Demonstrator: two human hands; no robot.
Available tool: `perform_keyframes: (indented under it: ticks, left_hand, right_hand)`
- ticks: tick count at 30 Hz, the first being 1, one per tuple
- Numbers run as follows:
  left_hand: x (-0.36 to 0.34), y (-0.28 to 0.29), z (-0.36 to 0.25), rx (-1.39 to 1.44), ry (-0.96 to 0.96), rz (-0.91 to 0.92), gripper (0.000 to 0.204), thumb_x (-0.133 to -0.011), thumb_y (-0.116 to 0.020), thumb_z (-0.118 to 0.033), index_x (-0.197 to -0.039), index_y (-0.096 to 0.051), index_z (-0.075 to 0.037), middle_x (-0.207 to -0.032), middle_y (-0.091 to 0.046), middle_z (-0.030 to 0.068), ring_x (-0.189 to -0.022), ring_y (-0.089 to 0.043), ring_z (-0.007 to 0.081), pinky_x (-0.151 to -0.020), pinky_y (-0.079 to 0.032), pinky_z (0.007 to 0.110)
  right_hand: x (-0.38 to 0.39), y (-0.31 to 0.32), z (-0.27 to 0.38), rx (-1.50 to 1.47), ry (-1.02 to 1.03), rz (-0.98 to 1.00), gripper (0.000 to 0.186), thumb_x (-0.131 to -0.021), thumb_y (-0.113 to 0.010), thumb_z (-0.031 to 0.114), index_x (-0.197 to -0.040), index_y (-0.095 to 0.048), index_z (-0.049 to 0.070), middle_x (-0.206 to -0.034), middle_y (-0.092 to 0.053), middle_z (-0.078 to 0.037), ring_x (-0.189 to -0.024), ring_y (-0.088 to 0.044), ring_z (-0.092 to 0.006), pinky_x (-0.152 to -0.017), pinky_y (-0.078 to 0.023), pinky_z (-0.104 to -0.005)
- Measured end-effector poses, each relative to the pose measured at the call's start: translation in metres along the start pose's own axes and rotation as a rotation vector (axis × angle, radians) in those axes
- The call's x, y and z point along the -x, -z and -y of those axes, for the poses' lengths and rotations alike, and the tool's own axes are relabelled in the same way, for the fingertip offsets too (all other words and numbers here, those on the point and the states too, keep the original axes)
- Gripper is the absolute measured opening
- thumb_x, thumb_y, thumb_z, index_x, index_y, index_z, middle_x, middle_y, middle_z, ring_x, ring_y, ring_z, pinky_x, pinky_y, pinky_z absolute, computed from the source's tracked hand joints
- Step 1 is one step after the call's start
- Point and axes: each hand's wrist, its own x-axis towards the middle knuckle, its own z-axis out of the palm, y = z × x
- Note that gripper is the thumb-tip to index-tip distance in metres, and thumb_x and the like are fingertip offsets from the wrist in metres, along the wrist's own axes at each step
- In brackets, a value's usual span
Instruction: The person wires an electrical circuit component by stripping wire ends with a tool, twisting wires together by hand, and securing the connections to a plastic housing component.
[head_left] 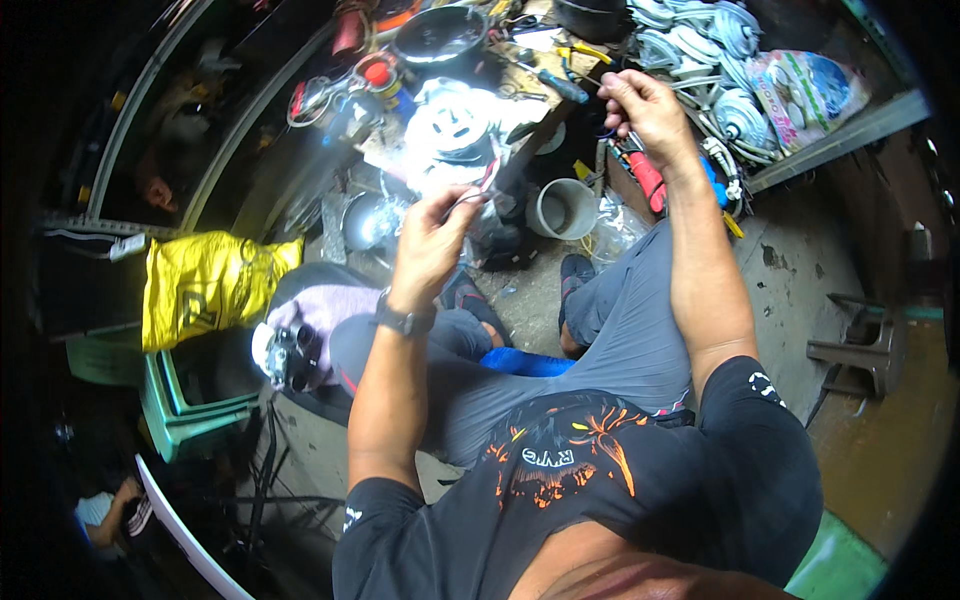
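My left hand is raised in front of my knees, thumb and fingers pinched on a thin wire that shows dark and reddish. Just beyond it, a round white part lies in strong glare on the bench, so its details wash out. My right hand is lifted farther right, with thumb and forefinger pressed together. What sits in that pinch is too small to make out. Close to its fingertips lies a screwdriver with a blue-green handle, beside yellow-handled pliers.
White coiled cords and round parts pile up at the far right beside a printed plastic bag. A grey bucket stands beyond my feet. A black bowl sits at the back. A yellow bag lies left; a brown stool stands right.
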Motion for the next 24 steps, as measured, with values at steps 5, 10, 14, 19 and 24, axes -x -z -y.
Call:
perform_keyframes:
  ticks: [5,10,14,19,24]
  left_hand:
    - [-0.011,-0.003,-0.017,0.170,0.080,0.080,0.023,-0.102,-0.058,-0.020,-0.109,-0.065,0.000,-0.086,-0.065,0.0024,-0.072,-0.061,0.0097,-0.064,-0.046,0.022]
    - [-0.022,-0.013,-0.026,0.262,0.133,0.176,0.026,-0.105,-0.053,-0.020,-0.119,-0.060,0.001,-0.091,-0.067,0.0069,-0.082,-0.068,0.0162,-0.075,-0.054,0.027]
    - [-0.034,-0.014,-0.007,0.570,0.296,0.195,0.034,-0.105,-0.049,-0.020,-0.128,-0.052,0.005,-0.103,-0.068,0.0174,-0.097,-0.070,0.0319,-0.085,-0.059,0.038]
    - [-0.046,-0.025,0.000,0.813,0.404,0.218,0.039,-0.103,-0.051,-0.024,-0.125,-0.051,0.008,-0.110,-0.066,0.0250,-0.105,-0.068,0.0403,-0.088,-0.060,0.043]
    - [-0.047,-0.031,0.004,0.868,0.455,0.220,0.041,-0.101,-0.052,-0.023,-0.127,-0.047,0.009,-0.115,-0.063,0.0285,-0.109,-0.066,0.0424,-0.094,-0.058,0.045]
  right_hand:
    - [-0.033,0.105,-0.046,0.448,-0.120,0.040,0.029,-0.094,-0.067,0.037,-0.098,-0.068,0.008,-0.079,-0.065,0.001,-0.070,-0.062,-0.0089,-0.057,-0.049,-0.0251]
    - [-0.066,0.156,-0.133,0.715,-0.304,0.175,0.024,-0.095,-0.068,0.031,-0.101,-0.066,0.008,-0.081,-0.062,0.002,-0.070,-0.055,-0.0088,-0.058,-0.048,-0.0257]
    - [-0.077,0.130,-0.147,0.877,-0.220,0.238,0.023,-0.091,-0.071,0.027,-0.097,-0.068,0.005,-0.082,-0.064,-0.002,-0.070,-0.055,-0.0120,-0.063,-0.048,-0.0330]
    - [-0.084,0.098,-0.146,0.815,-0.165,0.429,0.032,-0.092,-0.069,0.031,-0.109,-0.067,0.003,-0.107,-0.072,-0.013,-0.101,-0.067,-0.0253,-0.089,-0.051,-0.0385]
    - [-0.070,0.076,-0.134,0.811,-0.089,0.533,0.031,-0.094,-0.067,0.028,-0.112,-0.065,0.002,-0.108,-0.071,-0.012,-0.102,-0.066,-0.0242,-0.091,-0.051,-0.0376]
